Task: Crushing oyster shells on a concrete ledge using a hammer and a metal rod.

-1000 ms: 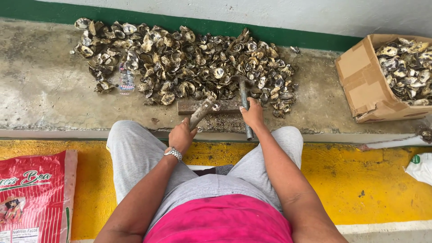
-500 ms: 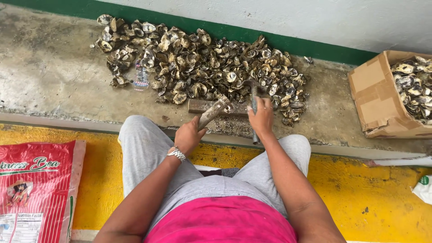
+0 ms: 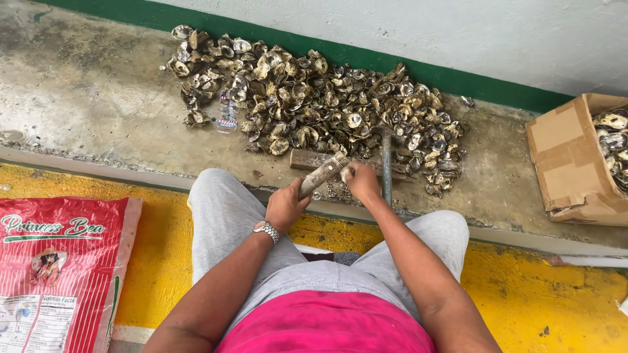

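Grey, crusted oyster shell [image 3: 346, 174] sits pinched in the right hand [image 3: 362, 184] over the wooden block [image 3: 307, 160], while the left hand [image 3: 284, 208] is wrapped tight round a flat metal bar [image 3: 324, 174] angled at it. Work best keeps the shell steady against the block and fingertips off the bar's tip. Compared with half a second ago, the hands look much the same, and the view has shifted so the shell pile [image 3: 314, 104] sits further right.

Pink top [image 3: 327, 323], grey trousers [image 3: 226, 219], silver wristwatch [image 3: 266, 230] on the left wrist, bare forearms
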